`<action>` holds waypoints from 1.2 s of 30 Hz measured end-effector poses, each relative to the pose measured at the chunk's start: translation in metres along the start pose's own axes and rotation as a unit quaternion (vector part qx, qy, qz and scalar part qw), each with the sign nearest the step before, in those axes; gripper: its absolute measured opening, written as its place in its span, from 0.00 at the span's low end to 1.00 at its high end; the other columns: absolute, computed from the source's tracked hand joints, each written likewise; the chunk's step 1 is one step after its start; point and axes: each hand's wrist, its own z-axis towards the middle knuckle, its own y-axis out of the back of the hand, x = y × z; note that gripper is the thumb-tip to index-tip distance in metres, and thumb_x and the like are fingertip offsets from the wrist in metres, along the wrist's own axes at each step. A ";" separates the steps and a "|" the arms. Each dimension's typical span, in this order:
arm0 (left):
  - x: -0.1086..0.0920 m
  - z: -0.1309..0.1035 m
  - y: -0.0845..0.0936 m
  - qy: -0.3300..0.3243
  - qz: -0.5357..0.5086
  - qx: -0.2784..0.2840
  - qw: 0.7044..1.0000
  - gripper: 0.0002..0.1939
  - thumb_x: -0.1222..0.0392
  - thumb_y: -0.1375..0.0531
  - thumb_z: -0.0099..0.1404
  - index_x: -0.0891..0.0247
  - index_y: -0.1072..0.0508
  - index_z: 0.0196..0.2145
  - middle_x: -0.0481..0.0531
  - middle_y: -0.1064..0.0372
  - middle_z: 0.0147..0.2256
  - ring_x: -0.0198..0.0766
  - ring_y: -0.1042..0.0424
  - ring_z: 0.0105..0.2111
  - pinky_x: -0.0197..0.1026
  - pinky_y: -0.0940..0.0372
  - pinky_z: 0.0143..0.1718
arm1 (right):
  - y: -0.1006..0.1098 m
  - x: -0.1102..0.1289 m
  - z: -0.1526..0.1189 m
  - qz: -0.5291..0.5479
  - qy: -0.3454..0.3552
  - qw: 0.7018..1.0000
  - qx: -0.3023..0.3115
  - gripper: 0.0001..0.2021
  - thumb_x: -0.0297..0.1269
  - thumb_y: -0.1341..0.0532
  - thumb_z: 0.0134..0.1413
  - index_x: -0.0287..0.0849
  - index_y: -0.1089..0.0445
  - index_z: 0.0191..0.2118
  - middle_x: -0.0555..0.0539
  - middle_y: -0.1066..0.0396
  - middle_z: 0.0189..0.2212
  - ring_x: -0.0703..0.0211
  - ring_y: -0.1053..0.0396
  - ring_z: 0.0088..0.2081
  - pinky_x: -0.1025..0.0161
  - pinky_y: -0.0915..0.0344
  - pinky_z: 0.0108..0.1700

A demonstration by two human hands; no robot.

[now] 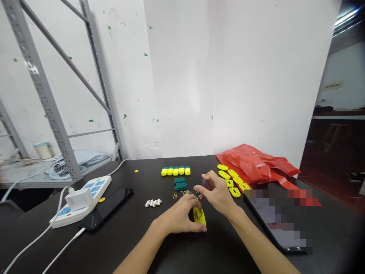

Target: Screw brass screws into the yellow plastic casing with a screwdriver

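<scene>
My left hand (182, 215) is closed around a yellow plastic shell (200, 217), thumb on its near edge and fingers over its far side. A screwdriver with a see-through purplish handle (204, 183) stands upright in my right hand (218, 192), its shaft pointing down at the shell; whether the tip sits in a screw is too small to tell. Just beyond my left fingers lie loose brass-coloured screws (186, 192) and dark green plastic pieces (180, 186). White small parts (153, 203) lie in a row to the left.
Several yellow-and-green assembled pieces (176, 171) line up farther back. Yellow shells (234, 192) lie at right beside a red plastic bag (251, 161) and a tablet (273, 224). On the left are a phone (107, 207), a power strip (101, 186) and white cables (37, 236).
</scene>
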 end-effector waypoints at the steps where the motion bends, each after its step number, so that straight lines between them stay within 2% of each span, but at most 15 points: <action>1: 0.000 0.000 0.000 0.000 -0.001 0.000 1.000 0.25 0.44 0.30 0.48 0.60 0.28 0.39 0.53 0.34 0.45 0.48 0.35 0.48 0.45 0.38 0.51 | 0.000 0.000 0.000 -0.009 0.008 1.000 -0.002 0.15 0.41 0.33 0.50 0.44 0.41 0.30 0.58 0.50 0.22 0.67 0.52 0.22 0.66 0.47 0.24; 4: 0.001 0.000 0.000 0.002 -0.003 -0.001 1.000 0.25 0.44 0.30 0.48 0.60 0.28 0.39 0.53 0.35 0.46 0.48 0.35 0.49 0.45 0.38 0.52 | 0.002 0.003 -0.001 -0.015 0.035 0.999 0.001 0.09 0.39 0.36 0.53 0.44 0.38 0.34 0.53 0.41 0.26 0.65 0.44 0.24 0.66 0.42 0.25; 7: 0.002 0.000 0.000 0.001 -0.005 0.000 1.000 0.26 0.44 0.30 0.48 0.60 0.29 0.39 0.53 0.35 0.46 0.48 0.35 0.49 0.45 0.39 0.52 | 0.004 0.007 -0.002 0.033 0.037 0.998 0.032 0.06 0.35 0.41 0.56 0.44 0.36 0.41 0.45 0.32 0.40 0.60 0.32 0.33 0.63 0.34 0.30; 10: 0.003 0.000 -0.001 0.002 -0.008 -0.002 1.000 0.25 0.44 0.29 0.47 0.59 0.28 0.39 0.53 0.35 0.46 0.48 0.35 0.49 0.45 0.39 0.52 | 0.005 0.009 -0.002 0.106 0.006 0.990 0.088 0.06 0.34 0.44 0.59 0.44 0.38 0.43 0.45 0.30 0.41 0.59 0.29 0.34 0.61 0.31 0.32; 14: 0.003 0.000 -0.001 0.000 -0.007 -0.005 1.000 0.25 0.44 0.30 0.48 0.59 0.28 0.39 0.53 0.35 0.46 0.48 0.35 0.49 0.45 0.39 0.52 | 0.006 0.007 -0.001 0.144 -0.028 0.983 0.109 0.07 0.35 0.42 0.59 0.44 0.39 0.43 0.46 0.29 0.38 0.60 0.29 0.32 0.62 0.31 0.32; 19: 0.002 -0.001 0.000 0.004 -0.011 -0.001 1.000 0.25 0.44 0.30 0.48 0.60 0.28 0.39 0.53 0.35 0.46 0.48 0.35 0.50 0.45 0.39 0.53 | 0.005 0.006 0.001 0.110 -0.047 0.990 0.078 0.08 0.38 0.38 0.56 0.44 0.39 0.36 0.51 0.31 0.30 0.62 0.33 0.27 0.64 0.35 0.29; 25: 0.002 0.000 0.000 0.002 -0.010 0.003 1.000 0.24 0.44 0.30 0.48 0.59 0.28 0.39 0.54 0.36 0.48 0.49 0.36 0.51 0.46 0.39 0.53 | 0.000 0.006 0.001 0.026 -0.017 0.999 0.037 0.13 0.39 0.34 0.50 0.44 0.40 0.31 0.56 0.44 0.24 0.66 0.46 0.23 0.66 0.43 0.24; 29: 0.000 0.000 0.001 0.004 -0.010 0.004 1.000 0.24 0.45 0.30 0.48 0.59 0.28 0.39 0.53 0.35 0.47 0.49 0.35 0.50 0.45 0.38 0.52 | -0.002 0.005 0.000 -0.025 0.017 0.999 0.010 0.13 0.39 0.33 0.49 0.44 0.40 0.30 0.56 0.46 0.23 0.65 0.48 0.23 0.66 0.45 0.25; 31: 0.000 0.000 0.002 0.004 -0.011 0.004 1.000 0.24 0.45 0.30 0.48 0.59 0.28 0.39 0.54 0.35 0.47 0.49 0.35 0.50 0.46 0.38 0.52 | -0.002 0.006 -0.001 -0.036 0.034 0.999 0.007 0.09 0.39 0.35 0.51 0.44 0.37 0.33 0.54 0.41 0.24 0.64 0.45 0.24 0.65 0.41 0.26; 33: 0.000 0.000 0.001 0.006 -0.012 0.004 1.000 0.25 0.45 0.30 0.49 0.58 0.28 0.40 0.54 0.35 0.47 0.49 0.35 0.50 0.46 0.39 0.53 | 0.000 0.008 -0.002 -0.018 0.047 0.999 0.019 0.07 0.37 0.38 0.54 0.44 0.35 0.38 0.49 0.34 0.32 0.62 0.38 0.28 0.64 0.36 0.28; 36: 0.001 0.000 0.000 0.008 -0.013 0.004 1.000 0.25 0.44 0.30 0.48 0.58 0.28 0.40 0.54 0.35 0.47 0.48 0.35 0.49 0.46 0.39 0.52 | 0.003 0.010 -0.003 0.041 0.032 0.997 0.060 0.07 0.34 0.42 0.57 0.44 0.36 0.43 0.44 0.31 0.43 0.58 0.30 0.35 0.62 0.31 0.33</action>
